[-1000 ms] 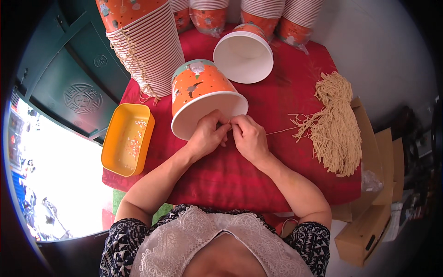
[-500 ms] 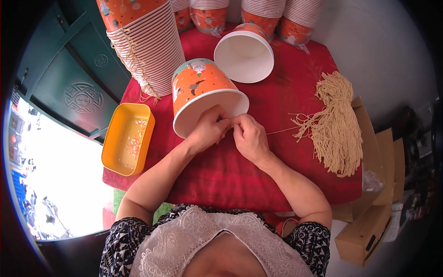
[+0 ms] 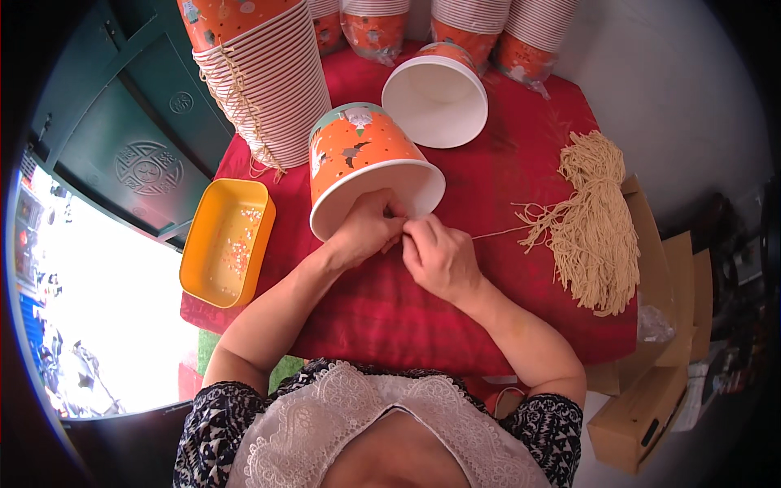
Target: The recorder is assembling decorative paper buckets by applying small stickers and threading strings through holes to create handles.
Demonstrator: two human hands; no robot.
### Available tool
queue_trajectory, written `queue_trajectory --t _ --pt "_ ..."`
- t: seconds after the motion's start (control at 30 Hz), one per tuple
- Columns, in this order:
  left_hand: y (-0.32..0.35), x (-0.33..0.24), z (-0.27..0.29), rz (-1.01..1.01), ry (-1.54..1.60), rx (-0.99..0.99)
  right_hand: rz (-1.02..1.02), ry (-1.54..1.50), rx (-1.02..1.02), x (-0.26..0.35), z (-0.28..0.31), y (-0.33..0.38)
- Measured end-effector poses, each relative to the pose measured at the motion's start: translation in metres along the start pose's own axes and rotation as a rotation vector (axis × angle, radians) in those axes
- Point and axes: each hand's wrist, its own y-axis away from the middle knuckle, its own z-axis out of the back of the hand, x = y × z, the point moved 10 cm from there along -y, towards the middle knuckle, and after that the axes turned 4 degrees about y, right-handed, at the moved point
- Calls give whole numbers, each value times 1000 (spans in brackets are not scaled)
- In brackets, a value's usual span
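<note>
An orange printed paper bucket (image 3: 362,145) with a white rim lies tilted on the table, its mouth toward me. My left hand (image 3: 370,228) is closed at the bucket's lower rim, its fingers partly inside the mouth and partly hidden. Right beside it, my right hand (image 3: 439,256) pinches a thin beige string (image 3: 498,234), its fingertips meeting the left ones. That string runs right to a thick tied bundle of beige strings (image 3: 598,228). Whether the string passes through the rim is hidden by my fingers.
A tall stack of nested buckets (image 3: 264,89) with knotted strings stands at left. Behind lies another bucket (image 3: 435,98), near wrapped stacks (image 3: 464,24). A yellow tray (image 3: 189,272) holds small white and orange bits. Cardboard boxes (image 3: 639,415) sit right of the red-covered table (image 3: 374,325).
My right hand has shifted slightly left and down, closer against my left fingers. The left hand keeps its place at the bucket's rim. The whole view has shifted slightly.
</note>
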Motion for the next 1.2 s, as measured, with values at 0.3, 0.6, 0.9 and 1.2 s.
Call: queue_trajectory --t 0.3,0.6,0.9,1.2 --pt "0 6 1 -26 7 33 687 -195 -65 111 27 30" --pt "4 -8 1 -130 -207 -7 -142 28 -60 -21 4 -1" --pt "17 -31 -12 -479 -469 -105 -247 -119 -56 -53 -20 4" --pt "32 -51 -32 -770 -826 -137 -275 -152 -51 -57 -22 6"
